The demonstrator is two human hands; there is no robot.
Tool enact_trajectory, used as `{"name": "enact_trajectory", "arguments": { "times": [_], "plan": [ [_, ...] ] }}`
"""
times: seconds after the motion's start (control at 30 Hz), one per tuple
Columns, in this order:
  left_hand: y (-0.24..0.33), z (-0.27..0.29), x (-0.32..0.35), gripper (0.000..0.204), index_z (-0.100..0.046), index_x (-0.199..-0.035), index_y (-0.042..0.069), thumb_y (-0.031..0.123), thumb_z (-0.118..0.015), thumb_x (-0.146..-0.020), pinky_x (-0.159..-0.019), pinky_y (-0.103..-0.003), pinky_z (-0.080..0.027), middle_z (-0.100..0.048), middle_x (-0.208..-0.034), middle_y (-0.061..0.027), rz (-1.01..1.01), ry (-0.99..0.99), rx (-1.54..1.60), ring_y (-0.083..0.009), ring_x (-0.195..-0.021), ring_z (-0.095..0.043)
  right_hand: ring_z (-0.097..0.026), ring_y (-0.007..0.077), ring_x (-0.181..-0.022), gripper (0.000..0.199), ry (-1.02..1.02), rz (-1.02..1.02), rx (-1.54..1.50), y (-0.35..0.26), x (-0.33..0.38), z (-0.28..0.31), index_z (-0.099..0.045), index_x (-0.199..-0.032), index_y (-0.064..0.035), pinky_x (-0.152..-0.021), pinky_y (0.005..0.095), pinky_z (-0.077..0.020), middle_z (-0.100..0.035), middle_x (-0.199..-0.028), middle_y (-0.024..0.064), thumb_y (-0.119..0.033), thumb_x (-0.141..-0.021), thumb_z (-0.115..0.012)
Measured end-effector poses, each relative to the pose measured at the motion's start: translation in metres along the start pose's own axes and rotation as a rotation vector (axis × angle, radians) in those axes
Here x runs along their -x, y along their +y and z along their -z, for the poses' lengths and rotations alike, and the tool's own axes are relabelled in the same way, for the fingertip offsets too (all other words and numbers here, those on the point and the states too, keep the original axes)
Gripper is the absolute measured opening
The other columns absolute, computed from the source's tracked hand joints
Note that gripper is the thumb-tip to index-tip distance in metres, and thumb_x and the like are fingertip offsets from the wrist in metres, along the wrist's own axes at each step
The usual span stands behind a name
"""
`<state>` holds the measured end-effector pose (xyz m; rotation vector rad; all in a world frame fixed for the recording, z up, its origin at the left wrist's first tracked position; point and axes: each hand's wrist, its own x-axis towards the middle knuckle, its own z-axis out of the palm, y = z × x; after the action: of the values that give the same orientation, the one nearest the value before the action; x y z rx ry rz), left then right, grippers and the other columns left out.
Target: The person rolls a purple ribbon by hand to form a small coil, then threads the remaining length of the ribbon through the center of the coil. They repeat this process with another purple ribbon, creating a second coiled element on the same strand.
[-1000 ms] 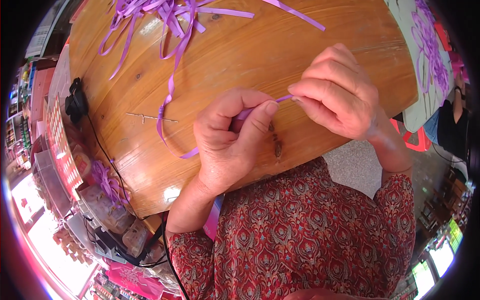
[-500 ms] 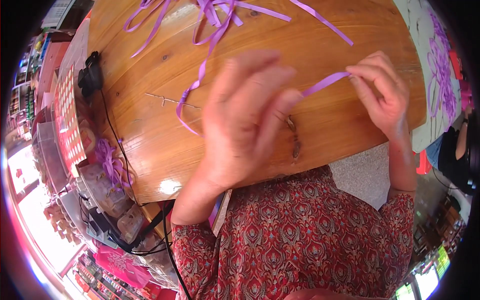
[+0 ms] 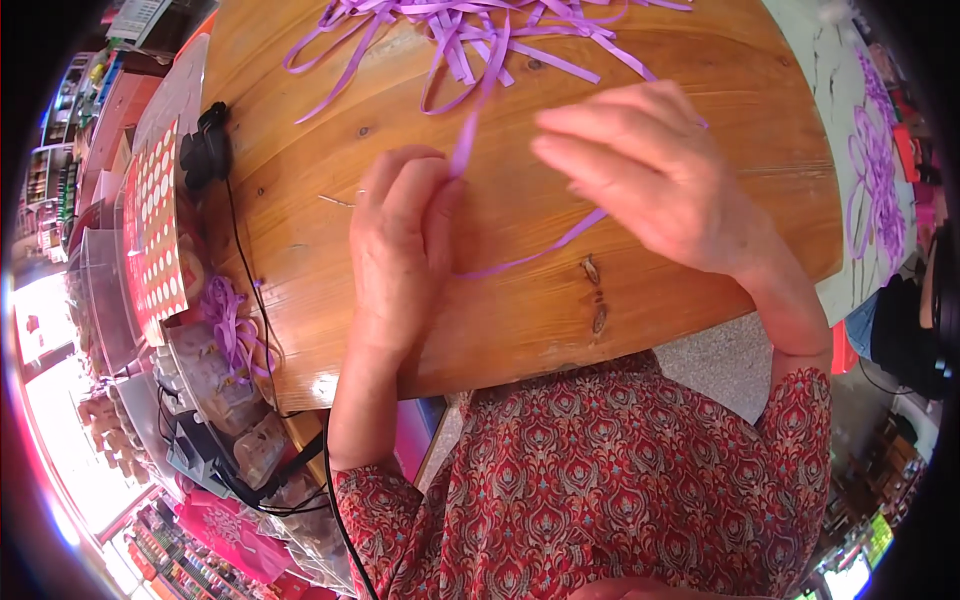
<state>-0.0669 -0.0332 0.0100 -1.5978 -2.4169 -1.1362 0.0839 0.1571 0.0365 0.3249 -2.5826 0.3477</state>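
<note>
My left hand (image 3: 400, 225) is closed over the tabletop, with a purple ribbon (image 3: 465, 145) pinched between its thumb and fingers. From there the ribbon runs up toward the far pile. Another stretch of purple ribbon (image 3: 540, 250) curves slackly from beside the left wrist to beneath my right hand (image 3: 650, 170). The right hand hovers to the right with its fingers stretched out and apart, slightly blurred; nothing shows in its fingertips. A thin metal wire piece (image 3: 336, 200) sticks out beside the left fingers, the rest of it hidden behind that hand.
A pile of cut purple ribbons (image 3: 490, 30) lies at the far side of the wooden table (image 3: 720, 250). A black device (image 3: 205, 145) with a cable stands at the left, near a dotted card (image 3: 160, 230) and a ribbon bundle (image 3: 232, 325). More ribbon (image 3: 872, 180) lies on a pale surface at right.
My left hand has moved left and closed on the ribbon. My right hand has released the ribbon's end and come left over the table. The view has shifted, showing more of the pile.
</note>
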Motion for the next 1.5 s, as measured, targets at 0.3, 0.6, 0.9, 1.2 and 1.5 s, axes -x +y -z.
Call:
{"name": "enact_trajectory", "arguments": {
  "times": [0.3, 0.6, 0.9, 1.2, 1.5],
  "plan": [
    [0.031, 0.024, 0.006, 0.011, -0.061, -0.094, 0.000, 0.001, -0.062, -0.083, -0.064, -0.027, -0.045, -0.057, -0.080, -0.0096, 0.122, -0.161, 0.395, -0.0199, -0.070, -0.057, -0.057, 0.0222, -0.092, 0.031, -0.132, 0.012, -0.484, 0.005, -0.030, -0.019, -0.064, -0.107, -0.0049, -0.079, 0.0337, -0.0420, -0.061, -0.098, 0.0078, -0.015, -0.078, -0.067],
    [0.019, 0.030, 0.017, 0.005, -0.061, -0.089, -0.001, -0.004, -0.061, -0.084, -0.062, -0.017, -0.038, -0.054, -0.079, 0.0018, 0.324, -0.020, 0.643, -0.0036, -0.069, -0.046, -0.055, 0.0204, -0.079, 0.015, 0.024, -0.041, -0.146, 0.010, -0.005, 0.001, -0.067, -0.088, -0.0025, -0.073, 0.0320, -0.0412, -0.056, -0.081, 0.0039, -0.005, -0.073, -0.070],
    [0.005, 0.030, 0.020, 0.020, -0.061, -0.096, 0.003, -0.004, -0.063, -0.077, -0.077, -0.032, -0.044, -0.058, -0.102, -0.0127, -0.084, 0.023, -0.572, -0.0242, -0.090, -0.056, -0.057, 0.0233, -0.082, 0.025, 0.160, -0.029, 0.172, 0.026, 0.029, 0.008, -0.065, -0.089, -0.0012, -0.069, 0.0329, -0.0422, -0.056, -0.081, 0.0054, 0.001, -0.065, -0.072],
    [0.070, -0.023, -0.023, 0.025, -0.056, -0.111, -0.002, 0.009, -0.059, -0.088, -0.078, -0.030, -0.048, -0.061, -0.102, -0.0111, 0.108, -0.111, 0.731, -0.0193, -0.092, -0.059, -0.061, 0.0266, -0.084, 0.028, 0.360, 0.106, 0.137, 0.007, 0.013, 0.008, -0.063, -0.092, 0.0006, -0.070, 0.0354, -0.0450, -0.062, -0.091, 0.0097, 0.005, -0.064, -0.070],
    [0.065, -0.035, -0.017, 0.010, -0.067, -0.091, 0.000, 0.009, -0.066, -0.086, -0.061, -0.018, -0.036, -0.053, -0.076, 0.0034, 0.326, -0.128, 0.922, -0.0032, -0.068, -0.043, -0.061, 0.0223, -0.076, 0.028, 0.228, -0.111, -0.055, 0.004, 0.033, 0.019, -0.065, -0.096, 0.0004, -0.068, 0.0311, -0.0471, -0.063, -0.087, 0.0086, 0.004, -0.069, -0.069]
  ]
}}
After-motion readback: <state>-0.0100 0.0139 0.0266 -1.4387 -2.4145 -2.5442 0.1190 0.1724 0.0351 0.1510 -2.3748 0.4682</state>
